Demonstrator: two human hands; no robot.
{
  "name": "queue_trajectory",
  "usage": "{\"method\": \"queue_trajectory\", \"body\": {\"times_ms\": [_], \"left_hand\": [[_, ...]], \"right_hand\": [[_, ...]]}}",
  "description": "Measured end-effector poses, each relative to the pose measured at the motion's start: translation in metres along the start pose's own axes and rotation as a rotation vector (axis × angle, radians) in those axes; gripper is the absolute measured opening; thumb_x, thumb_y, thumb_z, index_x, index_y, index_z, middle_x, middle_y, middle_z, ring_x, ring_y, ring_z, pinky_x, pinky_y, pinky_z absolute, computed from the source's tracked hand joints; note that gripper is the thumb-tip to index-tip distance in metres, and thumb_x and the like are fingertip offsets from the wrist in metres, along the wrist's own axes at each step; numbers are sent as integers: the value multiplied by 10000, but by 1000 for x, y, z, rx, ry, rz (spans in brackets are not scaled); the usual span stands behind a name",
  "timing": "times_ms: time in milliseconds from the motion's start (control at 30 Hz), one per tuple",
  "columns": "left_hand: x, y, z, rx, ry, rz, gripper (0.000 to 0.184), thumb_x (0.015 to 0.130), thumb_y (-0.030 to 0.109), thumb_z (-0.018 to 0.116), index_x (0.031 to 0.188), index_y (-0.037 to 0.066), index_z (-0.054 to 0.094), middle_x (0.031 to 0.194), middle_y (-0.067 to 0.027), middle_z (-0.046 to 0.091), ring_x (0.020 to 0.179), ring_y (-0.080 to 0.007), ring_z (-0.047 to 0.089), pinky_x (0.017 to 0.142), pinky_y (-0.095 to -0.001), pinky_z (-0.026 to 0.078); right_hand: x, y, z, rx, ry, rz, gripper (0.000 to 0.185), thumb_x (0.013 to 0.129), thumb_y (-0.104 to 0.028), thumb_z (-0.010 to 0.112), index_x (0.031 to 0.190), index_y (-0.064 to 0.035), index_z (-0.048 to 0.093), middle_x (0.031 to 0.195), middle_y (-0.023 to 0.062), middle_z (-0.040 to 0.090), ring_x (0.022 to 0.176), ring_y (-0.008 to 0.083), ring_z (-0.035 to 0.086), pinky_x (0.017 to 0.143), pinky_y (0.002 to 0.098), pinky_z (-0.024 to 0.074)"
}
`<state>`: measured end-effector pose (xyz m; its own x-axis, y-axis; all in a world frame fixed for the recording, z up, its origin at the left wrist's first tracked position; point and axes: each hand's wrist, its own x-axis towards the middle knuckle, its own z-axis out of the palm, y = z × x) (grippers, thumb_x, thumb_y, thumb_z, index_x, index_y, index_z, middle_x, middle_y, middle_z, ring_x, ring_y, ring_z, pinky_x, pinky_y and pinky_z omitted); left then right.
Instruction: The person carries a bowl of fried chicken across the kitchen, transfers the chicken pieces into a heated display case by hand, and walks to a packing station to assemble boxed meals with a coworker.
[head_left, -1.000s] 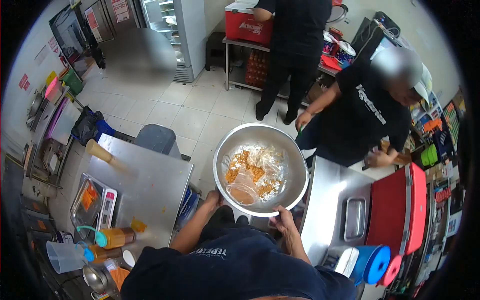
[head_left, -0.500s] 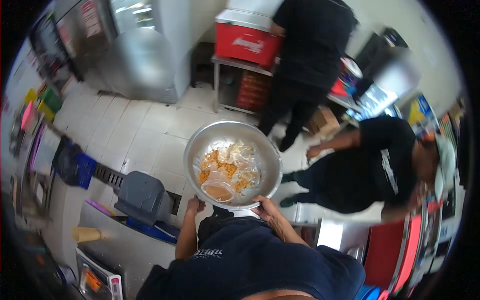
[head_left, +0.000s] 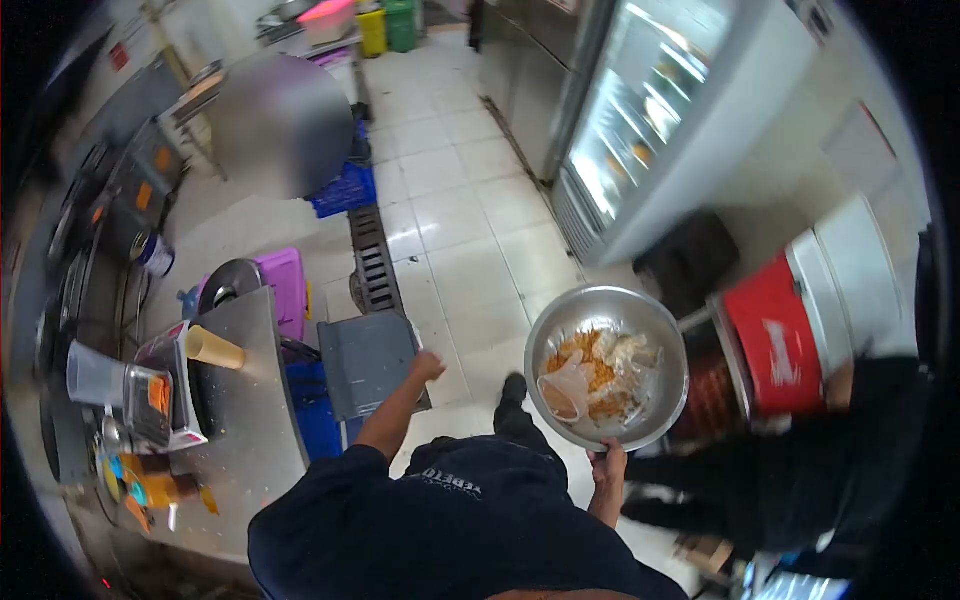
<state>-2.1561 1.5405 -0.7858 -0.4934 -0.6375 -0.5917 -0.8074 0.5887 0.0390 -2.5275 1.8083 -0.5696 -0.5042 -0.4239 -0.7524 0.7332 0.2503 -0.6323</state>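
My right hand (head_left: 608,462) grips the near rim of a wide metal mixing bowl (head_left: 668,395), fingers wrapped at its edge. Inside the bowl lie orange-yellow crumbly bits (head_left: 602,378), a clear plastic bag (head_left: 640,358) with pale contents and a translucent plastic container (head_left: 566,392). Away from the bowl, over the floor beside a grey plastic lid (head_left: 368,365), my left hand (head_left: 428,367) is curled closed with nothing visible in it.
At left stands a steel table (head_left: 250,420) with a beige cup (head_left: 215,347) and a scale. A glass-door fridge (head_left: 640,110) is ahead. A red cooler box (head_left: 775,340) sits at right, near a person in dark clothes (head_left: 800,460). A floor drain grate (head_left: 373,260) runs ahead.
My view has turned left, toward the fridge and steel table. The bowl stays in my right hand and now sits farther right in view. My left hand is farther from the bowl.
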Motion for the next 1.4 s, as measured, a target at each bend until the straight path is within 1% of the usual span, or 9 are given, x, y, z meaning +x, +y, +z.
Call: {"method": "queue_trajectory", "body": {"times_ms": [167, 267, 500, 633, 867, 1033, 1233, 1300, 1400], "left_hand": [[-46, -81, 126, -901, -526, -803, 155, 734, 234, 543, 708, 93, 603, 684, -106, 606, 533, -177, 593, 442, -322, 472], [-113, -68, 65, -1488, -53, -1398, 178, 749, 224, 532, 739, 60, 601, 680, -109, 602, 531, -187, 591, 446, -319, 484], [-78, -29, 104, -1088, 385, -1310, 157, 780, 165, 494, 845, 63, 594, 762, -78, 609, 669, -220, 606, 534, -429, 500], [-53, -38, 88, -2742, 290, -748, 115, 659, 149, 590, 717, 52, 609, 709, -107, 582, 611, -182, 578, 496, -369, 462], [32, -271, 39, -1336, 248, -895, 117, 653, 165, 567, 596, 64, 587, 549, -81, 537, 479, -213, 513, 422, -377, 385], [21, -438, -116, -2170, 913, -1229, 190, 814, 166, 492, 938, 26, 527, 732, -81, 563, 575, -175, 533, 446, -302, 426], [34, -556, -98, -2157, 954, -1461, 239, 818, 229, 506, 920, 16, 540, 744, -100, 572, 640, -201, 559, 522, -347, 458], [42, -585, 13, -1749, 65, -1082, 310, 798, 294, 570, 974, 43, 523, 811, -54, 574, 628, -165, 543, 517, -314, 450], [47, -549, -37, -2449, 635, -1261, 248, 744, 284, 564, 843, 58, 556, 747, -78, 571, 627, -183, 539, 518, -332, 425]], "right_hand": [[121, -70, 114, -249, -119, 53, 231, 687, -87, 531, 902, -8, 501, 817, 110, 543, 659, 221, 570, 536, 337, 520], [152, -100, 205, -388, -229, 104, 253, 690, -78, 524, 931, -7, 488, 835, 114, 540, 681, 222, 574, 554, 337, 524], [226, -105, 455, -536, -535, 196, 96, 711, -78, 510, 787, -21, 496, 719, 82, 534, 612, 189, 554, 515, 286, 522], [247, -68, 591, -628, -733, 338, 101, 696, -68, 509, 788, -26, 501, 732, 76, 542, 638, 182, 555, 523, 276, 505], [223, 15, 794, -607, -815, 625, 51, 712, -70, 517, 756, -58, 494, 697, 39, 541, 527, 166, 543, 410, 233, 486], [194, 60, 926, -756, -884, 695, 40, 709, -64, 533, 724, -71, 497, 681, 24, 538, 562, 148, 550, 449, 228, 502], [206, 136, 1093, -968, -1092, 551, 169, 721, -127, 522, 862, -34, 518, 740, 40, 536, 585, 150, 540, 452, 230, 468], [183, 149, 1155, -1085, -1082, 468, 213, 714, -129, 529, 902, -31, 513, 795, 59, 535, 601, 180, 526, 512, 278, 480], [166, 180, 1241, -1207, -1130, 444, 240, 712, -127, 527, 932, -33, 508, 838, 80, 534, 635, 187, 519, 551, 289, 476]]}}
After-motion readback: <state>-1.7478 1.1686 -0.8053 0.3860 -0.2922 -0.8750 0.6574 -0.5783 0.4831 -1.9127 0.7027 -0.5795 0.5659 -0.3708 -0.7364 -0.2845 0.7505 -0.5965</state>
